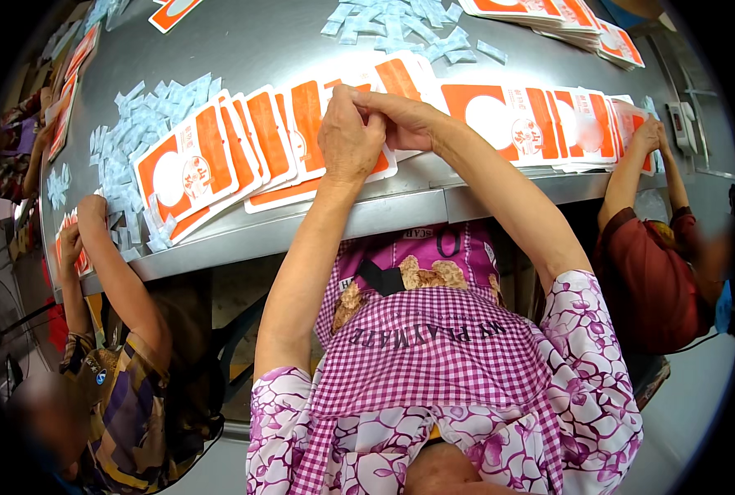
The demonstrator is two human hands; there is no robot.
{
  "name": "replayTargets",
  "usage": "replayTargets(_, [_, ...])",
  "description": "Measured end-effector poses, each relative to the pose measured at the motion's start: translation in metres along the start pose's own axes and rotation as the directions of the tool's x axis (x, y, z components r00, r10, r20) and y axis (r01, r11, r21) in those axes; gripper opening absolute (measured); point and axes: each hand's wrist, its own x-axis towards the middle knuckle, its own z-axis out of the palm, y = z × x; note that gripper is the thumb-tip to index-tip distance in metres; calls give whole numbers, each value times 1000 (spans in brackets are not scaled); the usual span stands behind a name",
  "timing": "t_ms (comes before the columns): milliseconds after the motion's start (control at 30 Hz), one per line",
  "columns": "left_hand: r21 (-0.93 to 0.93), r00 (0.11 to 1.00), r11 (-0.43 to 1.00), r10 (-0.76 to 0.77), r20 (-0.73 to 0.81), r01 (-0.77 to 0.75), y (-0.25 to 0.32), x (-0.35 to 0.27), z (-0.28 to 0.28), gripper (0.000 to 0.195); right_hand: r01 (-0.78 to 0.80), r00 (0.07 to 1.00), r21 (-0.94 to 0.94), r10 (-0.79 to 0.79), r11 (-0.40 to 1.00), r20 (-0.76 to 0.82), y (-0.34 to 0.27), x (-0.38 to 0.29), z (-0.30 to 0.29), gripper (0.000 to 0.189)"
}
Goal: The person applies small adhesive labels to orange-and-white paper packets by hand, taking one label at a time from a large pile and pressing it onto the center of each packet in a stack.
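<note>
Both my hands meet over a fanned row of orange and white printed pouches (188, 167) near the table's front edge. My left hand (350, 133) has bent fingers touching the other hand's, above a pouch. My right hand (404, 117) reaches in from the right, its fingertips hidden behind the other. Whether a small item is pinched between them cannot be seen. More overlapping pouches (503, 120) lie to the right. A heap of small light-blue sachets (132, 142) lies left of the row, with a few sachets against the nearest pouches.
The steel table (243, 49) bears another sachet heap (398, 25) and pouch stacks (565, 18) at the far side. Co-workers' hands (649, 133) work at the right, others (85, 223) at the left. A small white device (682, 127) sits near the right edge.
</note>
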Motion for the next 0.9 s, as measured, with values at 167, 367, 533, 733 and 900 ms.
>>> replayTargets(167, [54, 998, 997, 60, -11, -60, -7, 1, 4, 31, 64, 997, -100, -69, 993, -46, 3, 3, -5, 34])
replayTargets(367, [121, 996, 989, 88, -12, -86, -10, 0, 3, 30, 207, 976, 14, -206, 978, -73, 27, 12, -10, 26])
replayTargets(533, [166, 997, 983, 73, 31, -77, -13, 3, 3, 29, 88, 994, 325, -104, 942, 32, 25, 14, -11, 21])
replayTargets(733, [231, 994, 970, 60, 91, -80, -29, 4, 2, 31, 55, 909, -831, -373, 553, -187, -11, -9, -36, 29])
replayTargets(900, [340, 991, 940, -33, 129, -13, -23, 4, -1, 34, 39, 714, -954, -677, 296, -180, 3, -2, -86, 24])
